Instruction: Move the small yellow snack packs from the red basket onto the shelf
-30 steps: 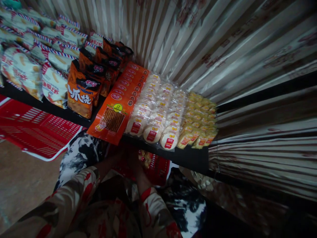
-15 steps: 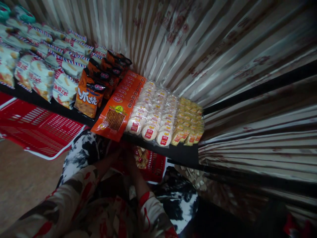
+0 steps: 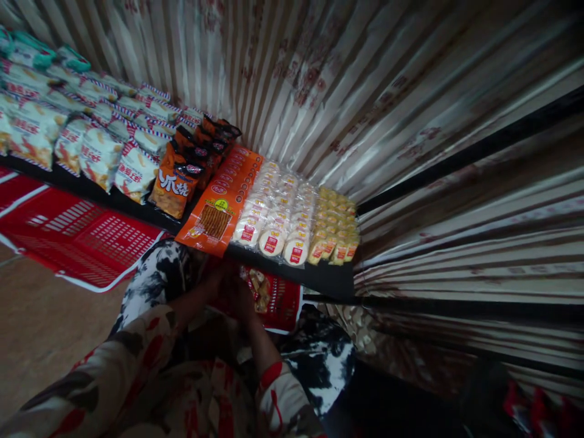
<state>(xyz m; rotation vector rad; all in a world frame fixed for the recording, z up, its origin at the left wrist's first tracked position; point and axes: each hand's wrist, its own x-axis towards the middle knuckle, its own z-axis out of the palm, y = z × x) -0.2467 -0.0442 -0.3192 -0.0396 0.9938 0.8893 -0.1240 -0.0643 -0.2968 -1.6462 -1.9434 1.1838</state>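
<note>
Close together, my left hand (image 3: 213,285) and my right hand (image 3: 237,291) reach down to a red basket (image 3: 286,310) below the shelf's front edge. Both are dark and blurred, and their fingers cannot be made out; whether they hold anything is hidden. Beside my right hand, small yellowish wrapped snacks (image 3: 259,289) lie in the basket. Just above the hands, an orange snack packet (image 3: 214,213) lies at the shelf edge. To its right sit rows of round white wrapped crackers (image 3: 271,242), then small yellow packets (image 3: 335,246).
Orange-and-black snack bags (image 3: 172,185) and many white snack bags (image 3: 137,170) stand leftward on the black shelf (image 3: 335,274). A second red basket (image 3: 100,237) is at lower left, above the floor (image 3: 55,316). A pleated curtain (image 3: 319,79) hangs behind, with black bars (image 3: 456,155) across it.
The view has turned slightly, so the left-hand shelf goods appear farther right and lower. Both hands stay low at the basket, with only a slight shift.
</note>
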